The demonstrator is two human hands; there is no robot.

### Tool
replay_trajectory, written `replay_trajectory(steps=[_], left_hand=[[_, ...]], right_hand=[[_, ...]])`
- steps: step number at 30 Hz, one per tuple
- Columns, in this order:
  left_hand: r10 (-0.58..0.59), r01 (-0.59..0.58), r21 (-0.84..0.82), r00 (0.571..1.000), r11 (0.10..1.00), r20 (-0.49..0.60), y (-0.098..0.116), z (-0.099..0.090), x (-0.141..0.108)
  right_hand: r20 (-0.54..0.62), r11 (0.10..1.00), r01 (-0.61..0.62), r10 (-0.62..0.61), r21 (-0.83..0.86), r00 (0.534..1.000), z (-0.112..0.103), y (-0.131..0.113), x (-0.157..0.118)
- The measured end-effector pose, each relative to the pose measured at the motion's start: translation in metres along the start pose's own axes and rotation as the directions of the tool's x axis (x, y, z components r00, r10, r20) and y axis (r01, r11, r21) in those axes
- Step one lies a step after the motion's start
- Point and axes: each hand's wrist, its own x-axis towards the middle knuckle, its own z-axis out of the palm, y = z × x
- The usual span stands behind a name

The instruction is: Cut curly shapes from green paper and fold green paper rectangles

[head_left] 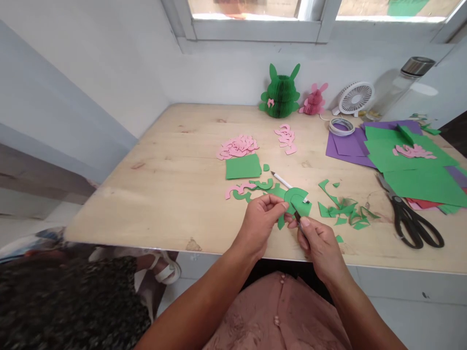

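Near the table's front edge, my left hand (263,219) pinches a piece of green paper (296,194) with a curved outline drawn on it. My right hand (321,240) is closed round the dark handle of small scissors (297,214), whose blades lie against the green paper. Behind the paper lies a white pen (280,179), partly covered. Curved green cutouts (263,184) and a wavy pink cutout (239,188) rest left of the pen. A green paper rectangle (243,166) sits beyond them. Green scraps (343,209) are scattered to the right of my right hand.
Pink cutouts (239,147) are heaped further back. Large black scissors (410,214) lie at right beside stacked green sheets (419,180). Along the wall stand a green paper rabbit (280,96), a pink one (314,101), a fan (355,98) and a glass bottle (397,87). Another person's sandalled foot (168,270) shows lower left.
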Motion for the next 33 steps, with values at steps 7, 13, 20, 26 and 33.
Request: replay_trajectory(steps=[7, 13, 20, 26, 33], left_hand=[[0.005, -0.005, 0.021, 1.0, 1.0, -0.001, 0.0008, -0.0005, 0.0016], [-0.002, 0.002, 0.023, 1.0, 1.0, -0.007, 0.0019, -0.0008, 0.0021], [0.005, -0.005, 0.021, 1.0, 1.0, -0.004, 0.0014, -0.0018, 0.0031], [0.007, -0.006, 0.018, 1.0, 1.0, -0.009, 0.0031, -0.0013, 0.0022], [0.008, -0.008, 0.025, 1.0, 1.0, -0.006, 0.0022, -0.0025, 0.0029]], right_hand=[[0.007, 1.0, -0.005, 0.005, 0.007, 1.0, -0.0009, -0.0002, 0.0006], [0.018, 1.0, -0.001, 0.001, 0.005, 1.0, -0.0018, 0.0006, 0.0009], [0.022, 1.0, -0.013, 0.013, 0.021, 1.0, -0.0027, 0.0033, 0.0014], [0.009, 1.0, 0.0, -0.001, 0.011, 1.0, -0.0016, 0.0014, 0.0011], [0.02, 1.0, -0.021, 0.02, 0.017, 1.0, -0.0025, 0.0017, 0.0005]])
